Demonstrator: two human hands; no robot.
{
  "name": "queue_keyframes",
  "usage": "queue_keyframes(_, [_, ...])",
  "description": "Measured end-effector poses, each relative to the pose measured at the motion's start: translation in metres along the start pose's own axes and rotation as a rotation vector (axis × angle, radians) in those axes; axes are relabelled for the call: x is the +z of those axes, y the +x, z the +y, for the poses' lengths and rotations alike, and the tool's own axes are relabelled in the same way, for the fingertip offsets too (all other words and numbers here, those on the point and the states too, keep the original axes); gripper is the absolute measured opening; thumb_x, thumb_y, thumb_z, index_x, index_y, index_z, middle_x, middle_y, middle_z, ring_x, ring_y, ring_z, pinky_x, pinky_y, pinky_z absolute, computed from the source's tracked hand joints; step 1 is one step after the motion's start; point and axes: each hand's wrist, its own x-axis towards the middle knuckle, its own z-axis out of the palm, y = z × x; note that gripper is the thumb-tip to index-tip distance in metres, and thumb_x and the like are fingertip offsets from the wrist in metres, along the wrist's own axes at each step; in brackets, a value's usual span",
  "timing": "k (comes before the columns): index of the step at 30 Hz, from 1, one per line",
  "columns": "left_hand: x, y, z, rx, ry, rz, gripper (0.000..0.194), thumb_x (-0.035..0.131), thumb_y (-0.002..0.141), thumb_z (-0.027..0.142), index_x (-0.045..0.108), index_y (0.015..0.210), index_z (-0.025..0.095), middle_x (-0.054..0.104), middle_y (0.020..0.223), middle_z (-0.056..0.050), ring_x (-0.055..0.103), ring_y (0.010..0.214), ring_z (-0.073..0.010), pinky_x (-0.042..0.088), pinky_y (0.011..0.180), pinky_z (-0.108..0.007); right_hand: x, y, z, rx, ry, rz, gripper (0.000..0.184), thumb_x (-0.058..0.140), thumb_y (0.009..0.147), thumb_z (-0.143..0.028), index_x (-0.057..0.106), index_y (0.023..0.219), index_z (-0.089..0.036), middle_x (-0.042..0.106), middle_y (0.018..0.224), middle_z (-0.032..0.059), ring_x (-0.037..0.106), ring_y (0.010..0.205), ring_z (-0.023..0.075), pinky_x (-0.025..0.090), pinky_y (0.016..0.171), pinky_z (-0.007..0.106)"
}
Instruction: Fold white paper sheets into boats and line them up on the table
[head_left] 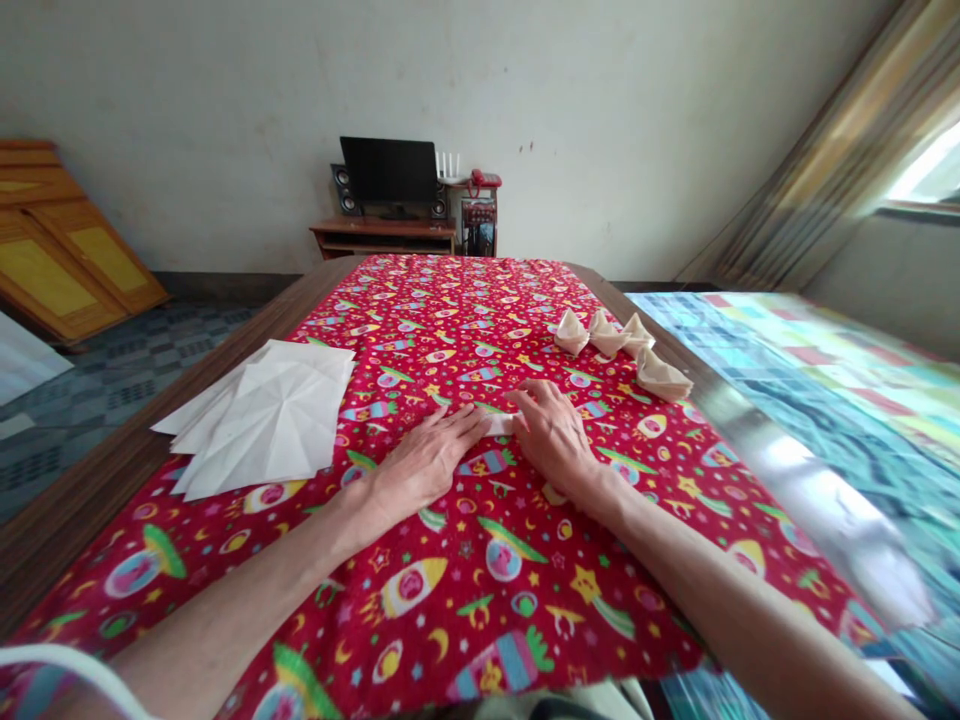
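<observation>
A small white folded piece of paper (500, 425) lies on the red patterned cloth between my two hands. My left hand (439, 447) presses its fingers down on the paper's left end. At the other end my right hand (556, 432) has its fingers curled and closed on the paper. Only a short strip shows between the fingertips; the rest is hidden under them. Left of my hands is a stack of creased white paper sheets (281, 410), fanned unevenly. Several folded paper pieces with pointed tips (609, 335) stand at the right, one nearer piece (661, 376) apart from the row.
The red cloth (480, 560) covers a wooden table (225, 360). Beyond the table stand a monitor (390, 172), speakers and a red telephone (484, 182). A bed with a coloured sheet (787, 400) is at the right. A white cable (67, 655) curves at the lower left.
</observation>
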Motion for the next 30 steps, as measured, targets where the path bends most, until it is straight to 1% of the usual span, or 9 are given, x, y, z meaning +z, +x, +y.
queue_keyframes(2, [-0.003, -0.001, 0.002, -0.003, 0.000, -0.018, 0.069, 0.031, 0.071, -0.004, 0.039, 0.136, 0.015, 0.038, 0.145, -0.008, 0.031, 0.136, -0.0185, 0.025, 0.112, -0.042, -0.002, -0.005, -0.006, -0.173, 0.000, -0.048, 0.033, 0.042, 0.088, -0.014, 0.060, 0.116, -0.019, 0.056, 0.126, 0.0114, 0.052, 0.112, 0.0241, 0.043, 0.088, 0.037])
queue_keyframes(4, [-0.005, -0.001, 0.005, -0.016, 0.014, -0.032, 0.068, 0.032, 0.070, -0.004, 0.041, 0.135, 0.013, 0.037, 0.145, -0.009, 0.031, 0.136, -0.0192, 0.026, 0.112, -0.043, -0.001, -0.011, -0.012, -0.331, 0.027, -0.106, 0.039, 0.038, 0.090, -0.011, 0.054, 0.125, -0.016, 0.054, 0.131, 0.0118, 0.049, 0.119, 0.0221, 0.041, 0.095, 0.038])
queue_keyframes(6, [-0.005, -0.002, 0.007, -0.040, 0.035, -0.056, 0.070, 0.033, 0.068, -0.004, 0.039, 0.136, 0.011, 0.035, 0.146, -0.011, 0.029, 0.137, -0.0197, 0.026, 0.111, -0.042, 0.000, -0.018, -0.016, -0.380, 0.021, -0.138, 0.043, 0.035, 0.089, -0.009, 0.049, 0.130, -0.011, 0.050, 0.134, 0.0142, 0.046, 0.124, 0.0217, 0.039, 0.100, 0.039])
queue_keyframes(11, [-0.004, -0.006, 0.007, -0.062, 0.103, -0.087, 0.073, 0.034, 0.068, -0.004, 0.032, 0.140, 0.009, 0.031, 0.148, -0.010, 0.024, 0.138, -0.0199, 0.025, 0.112, -0.040, -0.003, -0.023, -0.014, -0.378, -0.061, -0.204, 0.046, 0.035, 0.088, -0.009, 0.046, 0.133, -0.006, 0.048, 0.135, 0.0165, 0.044, 0.126, 0.0251, 0.035, 0.105, 0.046])
queue_keyframes(15, [-0.007, -0.015, 0.005, -0.052, 0.129, -0.060, 0.066, 0.034, 0.071, -0.002, 0.039, 0.136, 0.011, 0.035, 0.146, -0.010, 0.029, 0.137, -0.0191, 0.025, 0.111, -0.038, -0.011, -0.021, -0.013, -0.349, -0.098, -0.253, 0.045, 0.036, 0.087, -0.008, 0.051, 0.129, -0.006, 0.052, 0.132, 0.0165, 0.046, 0.124, 0.0260, 0.037, 0.103, 0.046])
queue_keyframes(20, [-0.010, -0.025, 0.001, -0.071, 0.133, -0.009, 0.061, 0.033, 0.075, -0.001, 0.045, 0.133, 0.014, 0.042, 0.142, -0.008, 0.036, 0.133, -0.0172, 0.028, 0.110, -0.036, -0.016, -0.022, -0.012, -0.294, -0.104, -0.237, 0.043, 0.038, 0.084, -0.005, 0.057, 0.122, -0.006, 0.057, 0.125, 0.0178, 0.051, 0.118, 0.0270, 0.040, 0.099, 0.044])
queue_keyframes(24, [-0.011, -0.028, -0.006, -0.091, 0.084, 0.011, 0.054, 0.038, 0.075, 0.002, 0.054, 0.125, 0.016, 0.048, 0.138, -0.008, 0.043, 0.128, -0.0197, 0.032, 0.108, -0.039, -0.019, -0.021, -0.010, -0.251, -0.115, -0.250, 0.038, 0.040, 0.082, -0.006, 0.061, 0.113, -0.007, 0.062, 0.116, 0.0184, 0.056, 0.109, 0.0260, 0.041, 0.096, 0.041])
queue_keyframes(27, [-0.009, -0.027, -0.013, -0.090, -0.006, 0.077, 0.046, 0.040, 0.075, 0.004, 0.063, 0.113, 0.016, 0.058, 0.128, -0.008, 0.051, 0.121, -0.0208, 0.037, 0.105, -0.040, -0.019, -0.018, -0.006, -0.216, -0.083, -0.262, 0.029, 0.042, 0.082, -0.007, 0.065, 0.100, -0.012, 0.065, 0.107, 0.0145, 0.059, 0.100, 0.0225, 0.041, 0.092, 0.035])
queue_keyframes(30, [-0.003, -0.022, -0.021, -0.096, -0.080, 0.215, 0.043, 0.039, 0.077, 0.003, 0.068, 0.105, 0.016, 0.066, 0.116, -0.008, 0.058, 0.111, -0.0180, 0.044, 0.101, -0.034, -0.018, -0.013, 0.001, -0.162, 0.009, -0.221, 0.023, 0.041, 0.086, -0.013, 0.064, 0.086, -0.015, 0.067, 0.089, 0.0089, 0.061, 0.086, 0.0182, 0.043, 0.082, 0.029])
